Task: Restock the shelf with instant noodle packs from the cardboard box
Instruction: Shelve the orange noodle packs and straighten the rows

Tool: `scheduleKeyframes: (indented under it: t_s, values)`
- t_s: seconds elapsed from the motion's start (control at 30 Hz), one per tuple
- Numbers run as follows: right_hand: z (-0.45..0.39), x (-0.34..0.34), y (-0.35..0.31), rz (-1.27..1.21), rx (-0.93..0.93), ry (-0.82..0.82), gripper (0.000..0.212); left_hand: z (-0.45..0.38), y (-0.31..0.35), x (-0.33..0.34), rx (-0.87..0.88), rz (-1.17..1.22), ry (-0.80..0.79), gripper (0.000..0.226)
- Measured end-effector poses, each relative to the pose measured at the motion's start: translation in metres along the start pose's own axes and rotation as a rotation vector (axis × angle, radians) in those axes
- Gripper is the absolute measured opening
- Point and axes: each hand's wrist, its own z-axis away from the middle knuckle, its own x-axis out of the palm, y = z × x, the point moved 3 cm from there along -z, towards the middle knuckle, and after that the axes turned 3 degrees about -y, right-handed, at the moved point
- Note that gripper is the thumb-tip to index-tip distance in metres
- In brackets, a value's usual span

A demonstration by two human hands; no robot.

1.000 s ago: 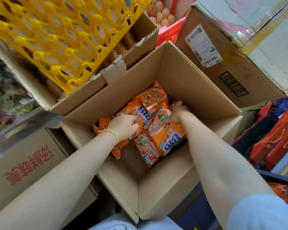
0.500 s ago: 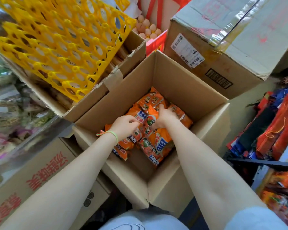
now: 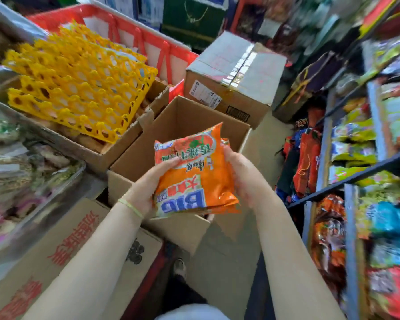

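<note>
A stack of glossy, crinkled orange plastic instant noodle packs is clamped between the left hand and the right hand, above the open, matte brown cardboard box. The long axis runs away from the person, the print upside down.

The shelf packets are smeared by blur (labels unreadable); noodle packs perhaps hide the cardboard box floor.
</note>
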Motion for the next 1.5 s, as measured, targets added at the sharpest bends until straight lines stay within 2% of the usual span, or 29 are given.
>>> scheduleKeyframes:
  t_s: [0.1, 0.2, 0.3, 0.37, 0.53, 0.6, 0.67, 0.7, 0.8, 0.87, 0.93, 0.97, 1.03, 1.07, 1.1, 1.17, 1.2, 1.3, 1.4, 1.5]
  values:
    - [0.092, 0.013, 0.024, -0.064, -0.008, 0.105, 0.071, 0.054, -0.035, 0.008, -0.067, 0.075, -0.074, 0.053]
    - [0.184, 0.029, 0.052, -0.040, -0.033, 0.131, 0.043, 0.103, -0.073, 0.009, -0.129, -0.008, -0.167, 0.065]
    - [0.263, 0.038, 0.076, -0.054, -0.034, 0.181, 0.032, 0.144, -0.111, 0.019, -0.206, -0.029, -0.287, 0.091]
    - [0.306, 0.034, 0.092, -0.066, -0.074, 0.283, 0.030, 0.165, -0.136, 0.034, -0.245, -0.049, -0.348, 0.094]
    - [0.412, 0.004, 0.128, -0.143, -0.221, 0.782, 0.023, 0.193, -0.184, 0.069, -0.279, -0.133, -0.387, 0.090]
    - [0.461, -0.009, 0.143, -0.171, -0.275, 0.922, 0.025, 0.203, -0.201, 0.079, -0.274, -0.184, -0.362, 0.078]
    - [0.510, -0.019, 0.161, -0.202, -0.296, 1.035, 0.045, 0.215, -0.217, 0.093, -0.222, -0.244, -0.351, 0.059]
    - [0.534, -0.022, 0.171, -0.222, -0.305, 1.070, 0.044, 0.224, -0.224, 0.102, -0.170, -0.275, -0.351, 0.048]
    - [0.599, -0.022, 0.198, -0.317, -0.338, 1.086, 0.014, 0.265, -0.248, 0.141, -0.053, -0.356, -0.410, 0.027]
    - [0.637, -0.013, 0.214, -0.360, -0.368, 1.053, 0.010, 0.303, -0.272, 0.172, -0.050, -0.414, -0.493, 0.025]
    - [0.668, 0.002, 0.233, -0.371, -0.363, 1.001, 0.011, 0.341, -0.306, 0.197, -0.088, -0.493, -0.540, 0.036]
    - [0.684, 0.008, 0.242, -0.367, -0.360, 0.980, 0.022, 0.362, -0.323, 0.206, -0.121, -0.530, -0.553, 0.046]
    - [0.719, 0.019, 0.261, -0.339, -0.376, 0.978, 0.060, 0.406, -0.356, 0.218, -0.214, -0.577, -0.598, 0.074]
    - [0.737, 0.025, 0.269, -0.302, -0.385, 0.985, 0.065, 0.426, -0.372, 0.222, -0.266, -0.579, -0.636, 0.086]
    - [0.755, 0.031, 0.275, -0.265, -0.399, 0.986, 0.058, 0.446, -0.386, 0.224, -0.302, -0.581, -0.679, 0.090]
    - [0.788, 0.043, 0.291, -0.198, -0.412, 0.990, 0.029, 0.487, -0.410, 0.226, -0.316, -0.563, -0.745, 0.079]
    - [0.803, 0.049, 0.297, -0.155, -0.399, 1.009, 0.022, 0.505, -0.420, 0.225, -0.306, -0.547, -0.771, 0.073]
    - [0.845, 0.066, 0.319, -0.075, -0.389, 1.006, 0.021, 0.544, -0.442, 0.217, -0.249, -0.552, -0.796, 0.069]
    - [0.878, 0.078, 0.330, -0.021, -0.395, 1.014, 0.030, 0.576, -0.454, 0.210, -0.171, -0.561, -0.768, 0.063]
    - [0.904, 0.091, 0.334, 0.006, -0.392, 1.209, 0.034, 0.610, -0.468, 0.203, -0.203, -0.498, -0.701, 0.055]
